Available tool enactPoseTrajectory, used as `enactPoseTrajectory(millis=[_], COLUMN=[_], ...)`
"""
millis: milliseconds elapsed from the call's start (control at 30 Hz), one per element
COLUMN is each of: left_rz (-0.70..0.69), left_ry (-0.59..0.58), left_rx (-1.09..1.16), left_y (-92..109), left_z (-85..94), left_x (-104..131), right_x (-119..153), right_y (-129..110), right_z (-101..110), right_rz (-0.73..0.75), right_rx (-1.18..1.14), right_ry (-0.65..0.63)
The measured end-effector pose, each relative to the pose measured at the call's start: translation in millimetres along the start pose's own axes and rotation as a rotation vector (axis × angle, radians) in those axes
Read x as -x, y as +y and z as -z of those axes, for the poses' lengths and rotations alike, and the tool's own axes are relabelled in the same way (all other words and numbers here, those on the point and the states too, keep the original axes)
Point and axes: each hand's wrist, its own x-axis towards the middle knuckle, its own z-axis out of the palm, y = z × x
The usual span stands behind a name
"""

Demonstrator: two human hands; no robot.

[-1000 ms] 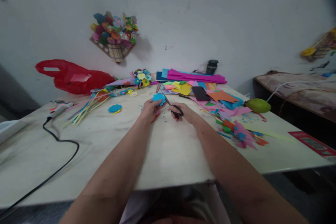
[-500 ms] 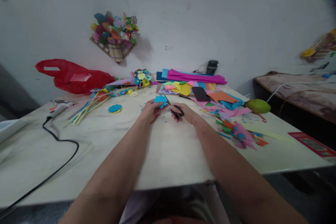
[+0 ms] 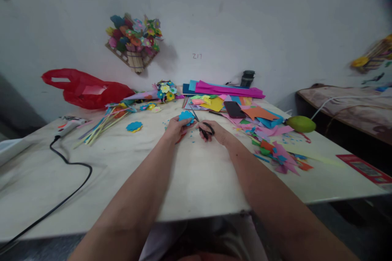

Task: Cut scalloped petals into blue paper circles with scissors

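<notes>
My left hand (image 3: 175,127) pinches a blue paper flower (image 3: 185,117) with a scalloped edge, above the middle of the table. In my right hand (image 3: 216,132) is a pair of black-handled scissors (image 3: 207,129), my fingers in and around the loops. The blades point up and to the left, close beside the flower's right edge; whether they touch it I cannot tell. Tiny blue paper bits lie on the table around both hands. Left of my left hand, a blue flower cutout (image 3: 134,126) lies over a yellow one.
Paper sheets and scraps (image 3: 278,130) spread over the right side, with a phone (image 3: 234,109) among them and a green oval object (image 3: 300,123) beyond. Leftward are paper strips (image 3: 97,128), a red plastic bag (image 3: 88,91) and a corded tool (image 3: 67,126). A paper bouquet (image 3: 166,91) lies at the back.
The blue flower in my left hand has shifted and tilted slightly. Both hands stay in almost the same place, and the scissors have barely moved.
</notes>
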Motion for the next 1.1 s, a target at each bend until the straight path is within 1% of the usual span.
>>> enactPoseTrajectory(millis=[200,333,633,867,1100], left_rz=[-0.001,0.0,-0.004,-0.008,0.016], left_ry=[-0.009,-0.003,-0.029,-0.044,-0.033], left_rx=[-0.019,-0.017,-0.029,-0.022,-0.026], left_y=[-0.8,-1.2,-2.1,-0.1,-1.4], left_z=[0.3,1.4,3.1,1.2,2.5], left_x=[-0.8,-1.7,-2.7,-1.0,-1.9], right_x=[-0.8,-1.6,-2.5,-0.9,-0.9], right_y=[0.2,0.9,3.4,1.0,2.0], right_z=[-1.9,-1.4,0.9,0.1,0.8], right_rz=[-0.001,0.003,0.008,-0.001,0.008], right_rx=[0.024,0.022,0.021,0.008,0.002], right_ry=[0.017,0.014,0.004,-0.001,-0.009])
